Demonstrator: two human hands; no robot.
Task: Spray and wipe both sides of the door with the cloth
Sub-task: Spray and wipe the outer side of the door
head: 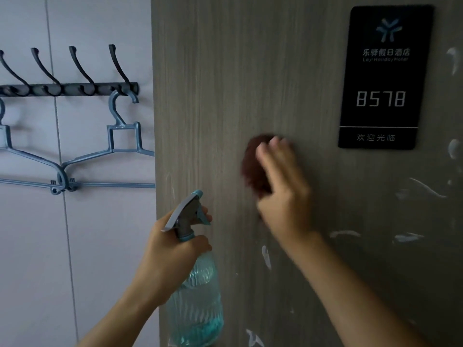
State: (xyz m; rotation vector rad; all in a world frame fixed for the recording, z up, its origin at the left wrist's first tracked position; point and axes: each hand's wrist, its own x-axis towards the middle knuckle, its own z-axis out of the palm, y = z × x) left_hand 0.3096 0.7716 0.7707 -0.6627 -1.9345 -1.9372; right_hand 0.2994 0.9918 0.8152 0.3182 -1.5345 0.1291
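Observation:
The grey wood-grain door (225, 71) fills the middle and right of the head view, with white smears low on its right part. My right hand (283, 191) presses a dark reddish-brown cloth (253, 166) flat against the door; both are blurred. My left hand (172, 249) grips the neck of a clear blue spray bottle (195, 304), one finger by its grey and blue trigger head (188, 214). The bottle stands upright near the door's left edge.
A black room sign (383, 76) reading 8578 is fixed to the door at upper right. On the pale tiled wall (30, 246) to the left, a dark hook rail (70, 87) carries blue plastic hangers (120, 144).

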